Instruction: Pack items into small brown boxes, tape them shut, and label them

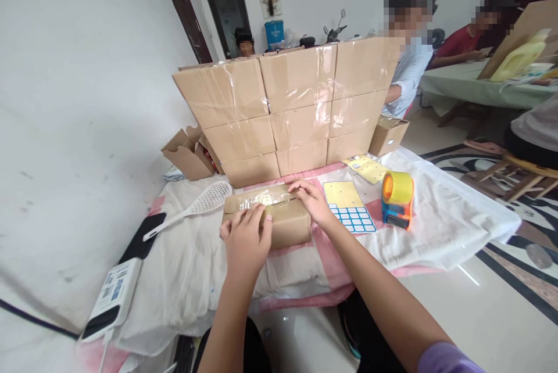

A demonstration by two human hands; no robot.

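Observation:
A small cardboard box [290, 229] lies on the cloth-covered table in front of me, with shiny clear tape [261, 196] along its top seam. My left hand [249, 236] rests on the left part of the box, its fingers spread over the tape and the front edge. At the right end, my right hand [313, 200] touches the top with its fingers bent but apart, gripping nothing. To the right of the box lies a sheet of blue-edged labels [354, 219]. Beyond it stands an orange and blue tape dispenser [396, 201] with a yellow roll.
A wall of stacked, taped boxes [300, 111] rises behind the box. An open carton [189, 155] and a white slotted ladle [209, 198] are at left, near a black phone [142, 237] and white power bank [114, 294]. A person in a light shirt [407, 82] is behind at right.

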